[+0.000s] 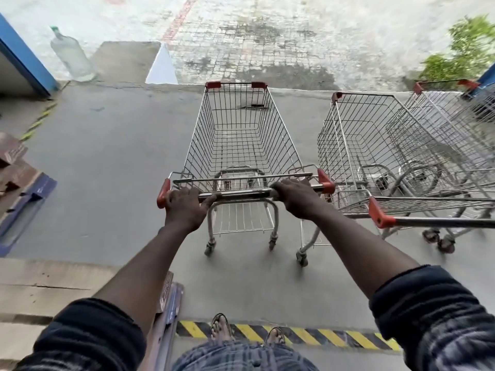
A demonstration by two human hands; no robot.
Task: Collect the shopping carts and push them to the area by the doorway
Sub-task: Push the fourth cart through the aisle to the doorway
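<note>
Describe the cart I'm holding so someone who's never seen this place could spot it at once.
On the grey concrete floor facing the wet paved yard stands a row of wire shopping carts. Yours is the leftmost cart, set apart from the other carts: only its handle has a left hand and right hand gripping it.

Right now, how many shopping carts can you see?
3 carts: centre cart, gripped by left hand and right hand; second cart just right of it; third cart farther right, cut by the frame. More may hide there.

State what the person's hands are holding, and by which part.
The left hand and right hand both grip the centre shopping cart by its handle bar.
</note>
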